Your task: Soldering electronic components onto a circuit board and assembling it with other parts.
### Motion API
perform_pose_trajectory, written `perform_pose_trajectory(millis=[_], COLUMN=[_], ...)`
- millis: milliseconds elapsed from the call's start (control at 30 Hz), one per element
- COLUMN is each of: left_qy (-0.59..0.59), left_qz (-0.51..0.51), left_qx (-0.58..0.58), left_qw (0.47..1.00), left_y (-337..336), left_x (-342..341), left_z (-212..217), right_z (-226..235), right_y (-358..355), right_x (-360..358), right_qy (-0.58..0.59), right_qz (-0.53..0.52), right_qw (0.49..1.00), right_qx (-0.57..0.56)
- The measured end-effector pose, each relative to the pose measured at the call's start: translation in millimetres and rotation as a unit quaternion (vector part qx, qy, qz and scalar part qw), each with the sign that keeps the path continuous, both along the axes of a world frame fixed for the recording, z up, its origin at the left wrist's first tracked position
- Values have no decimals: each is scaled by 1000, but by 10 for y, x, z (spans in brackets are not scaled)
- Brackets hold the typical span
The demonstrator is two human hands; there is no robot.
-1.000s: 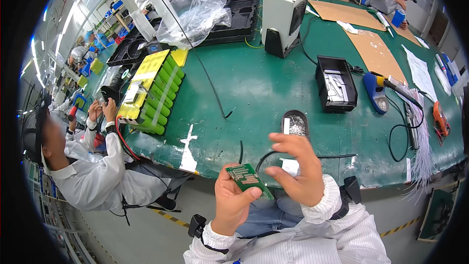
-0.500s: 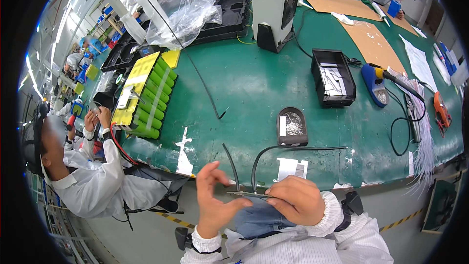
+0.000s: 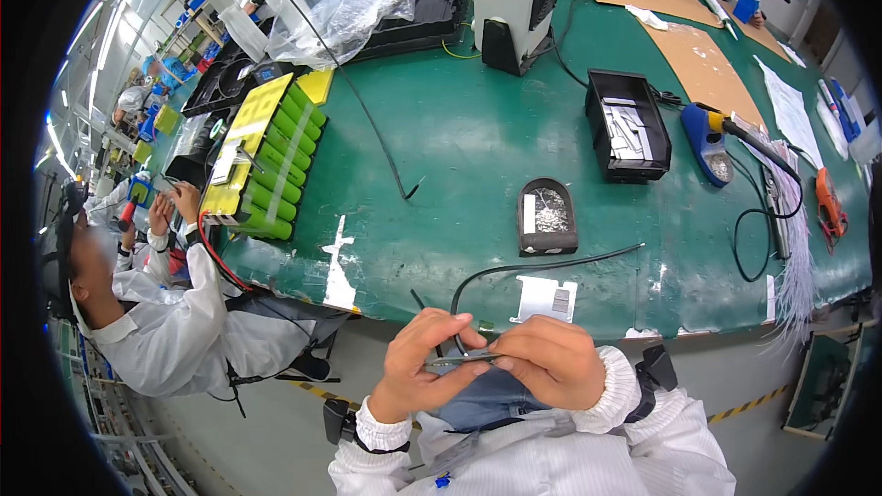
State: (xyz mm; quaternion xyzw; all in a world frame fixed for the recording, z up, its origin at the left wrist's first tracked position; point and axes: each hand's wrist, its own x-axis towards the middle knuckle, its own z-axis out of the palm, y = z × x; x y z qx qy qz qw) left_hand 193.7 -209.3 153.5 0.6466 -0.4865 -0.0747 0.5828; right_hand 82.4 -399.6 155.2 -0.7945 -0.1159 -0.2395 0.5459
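In front of my body, just off the table's near edge, a thin grey-green plate point(image 3: 459, 360) is held nearly edge-on, so its faces hardly show. My left hand point(image 3: 418, 363) pinches its left end between thumb and fingers. My right hand point(image 3: 556, 366) is closed on the right end. A black cable point(image 3: 514, 268) rises by the plate and curves right over the table; a shorter black cable stub point(image 3: 418, 299) sticks up behind my left fingers. Where the cables meet the plate is hidden. Beyond my right hand lies a flat white-silver piece with a grey patch point(image 3: 546, 299).
A small dark tray point(image 3: 548, 251) holds silvery bits; behind it stands a black bin point(image 3: 634, 173) of white strips. Rightward are a soldering iron stand point(image 3: 709, 152) and orange tool point(image 3: 830, 207). A green-celled battery pack point(image 3: 276, 161) sits left, beside a seated co-worker point(image 3: 184, 331).
My left hand has closed from spread fingers to a pinch on the plate. The cables have shifted slightly left, and the view has moved a little.
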Motion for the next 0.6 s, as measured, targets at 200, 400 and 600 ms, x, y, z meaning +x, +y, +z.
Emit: perform_pose_trajectory(millis=[200, 400, 600], left_qy=[53, 27, 92], left_qz=[39, -43, -55], left_qx=[-47, -59, -105], left_qw=[997, 997, 989], left_y=[-116, -174, -355], left_x=[-50, 327, 346], left_z=[-37, 7, -95], right_z=[-9, -4, 56], right_y=[38, 119, 168], right_x=[53, -5, 47], right_qy=[-15, 38, 68], right_qz=[-34, -53, -65], right_qw=[999, 991, 980], right_qx=[26, 114, 174])
